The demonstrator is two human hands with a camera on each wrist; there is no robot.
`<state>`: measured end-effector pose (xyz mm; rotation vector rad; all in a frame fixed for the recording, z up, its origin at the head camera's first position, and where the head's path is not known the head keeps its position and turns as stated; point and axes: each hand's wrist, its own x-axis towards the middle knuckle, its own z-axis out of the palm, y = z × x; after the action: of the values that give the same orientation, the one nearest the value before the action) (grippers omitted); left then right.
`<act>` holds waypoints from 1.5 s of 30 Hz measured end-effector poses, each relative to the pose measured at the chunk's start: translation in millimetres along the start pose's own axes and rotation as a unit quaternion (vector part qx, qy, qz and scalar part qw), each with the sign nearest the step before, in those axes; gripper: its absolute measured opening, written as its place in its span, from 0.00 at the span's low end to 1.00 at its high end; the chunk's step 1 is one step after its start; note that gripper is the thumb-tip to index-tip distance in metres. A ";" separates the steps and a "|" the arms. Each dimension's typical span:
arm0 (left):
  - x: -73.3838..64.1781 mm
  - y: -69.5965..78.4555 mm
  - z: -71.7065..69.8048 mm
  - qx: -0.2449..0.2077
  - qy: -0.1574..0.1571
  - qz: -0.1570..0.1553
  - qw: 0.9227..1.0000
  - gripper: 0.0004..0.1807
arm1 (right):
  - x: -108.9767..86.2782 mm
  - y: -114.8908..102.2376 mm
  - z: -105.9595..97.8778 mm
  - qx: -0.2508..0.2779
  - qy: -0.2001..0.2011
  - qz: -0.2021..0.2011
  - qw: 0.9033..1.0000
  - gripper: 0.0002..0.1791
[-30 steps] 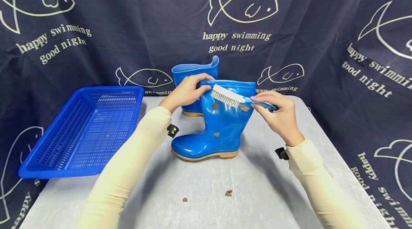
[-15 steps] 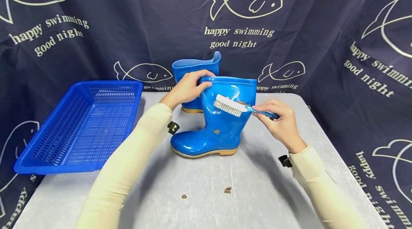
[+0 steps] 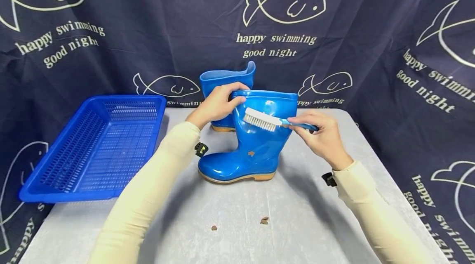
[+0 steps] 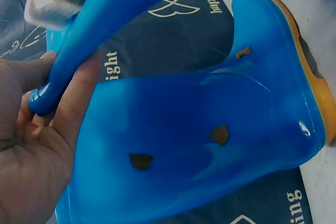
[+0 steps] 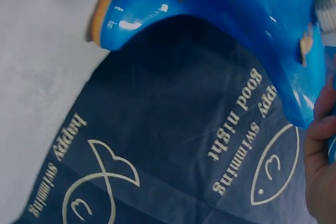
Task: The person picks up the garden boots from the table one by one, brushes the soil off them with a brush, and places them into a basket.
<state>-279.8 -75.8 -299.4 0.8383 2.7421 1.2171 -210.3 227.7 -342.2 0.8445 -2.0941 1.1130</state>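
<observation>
A shiny blue rain boot (image 3: pixel 261 144) with a tan sole stands upright on the table, toe to the left. My left hand (image 3: pixel 217 103) pinches its top rim, thumb on one side and fingers on the other, as the left wrist view shows. In my right hand (image 3: pixel 320 134) is the blue handle of a scrub brush (image 3: pixel 262 118); its white bristles lie against the boot's shaft. One brown patch (image 3: pixel 251 153) shows at the ankle. The right wrist view shows another tan patch (image 5: pixel 306 45) near the bristles.
Behind stands a second blue boot (image 3: pixel 226 76), with brown patches (image 4: pixel 140 161) in the left wrist view. A blue plastic basket (image 3: pixel 79 194) sits at the left. Brown flakes (image 3: pixel 264 220) lie on the grey table (image 3: pixel 237 243) in front. A dark printed curtain (image 3: pixel 208 16) hangs around.
The brush has gone down the boot's shaft, then slightly back up and left. Brown patches on the upper shaft that showed earlier are out of sight in the head view. The left hand keeps its grip.
</observation>
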 end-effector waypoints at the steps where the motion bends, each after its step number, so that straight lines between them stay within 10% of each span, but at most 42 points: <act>1: 0.0 -0.1 0.1 -0.001 0.001 0.000 1.000 0.19 | -2.3 1.2 0.1 0.001 -0.005 -0.004 1.000 0.16; 17: -3.9 -5.5 7.0 -0.007 -0.003 -0.007 1.000 0.20 | -3.5 -7.6 -3.7 -0.005 0.016 -0.011 1.000 0.17; 31: -5.2 -5.3 0.9 -0.022 -0.012 -0.012 1.000 0.20 | -34.5 -8.0 8.6 0.021 -0.057 -0.038 0.997 0.20; 45: -6.4 -1.8 1.6 -0.016 -0.011 -0.012 1.000 0.20 | -16.7 -9.4 2.7 0.038 0.006 -0.007 0.999 0.18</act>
<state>-274.8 -78.8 -303.0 0.8086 2.6984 1.2369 -193.5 225.3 -351.6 0.8857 -2.0445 1.1929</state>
